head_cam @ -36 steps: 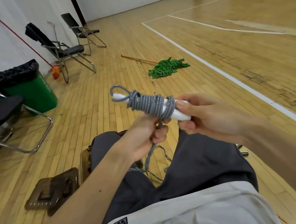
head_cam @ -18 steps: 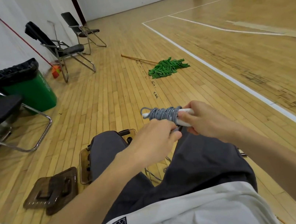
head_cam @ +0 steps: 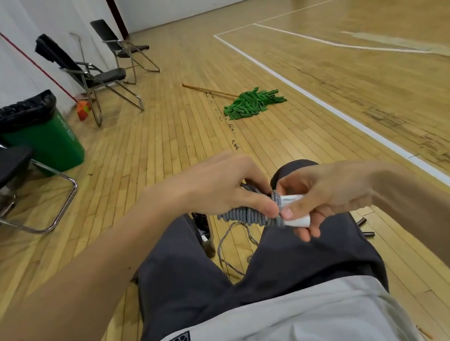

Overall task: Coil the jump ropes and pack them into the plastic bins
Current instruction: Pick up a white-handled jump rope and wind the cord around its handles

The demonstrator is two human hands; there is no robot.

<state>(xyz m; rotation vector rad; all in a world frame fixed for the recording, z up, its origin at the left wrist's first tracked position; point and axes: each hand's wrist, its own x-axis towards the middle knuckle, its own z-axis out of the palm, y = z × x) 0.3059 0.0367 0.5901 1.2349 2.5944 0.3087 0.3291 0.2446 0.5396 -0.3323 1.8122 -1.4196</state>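
Observation:
A grey jump rope is wound in tight turns round its white handles, held above my lap. My left hand lies over the coil from the left, its thumb and fingers pinching the grey turns. My right hand grips the white handle end from the right. A loose length of the rope hangs down to the floor between my knees. A brown plastic bin shows only as a sliver behind my left leg; its inside is mostly hidden.
Folding chairs and a green trash bin stand along the left wall. A green mop lies on the wooden floor ahead. Small dark objects lie on the floor by my right leg.
Both hands have lowered the wound rope from chest height to my lap. My left hand moved from under the coil to on top of it. The view has shifted left.

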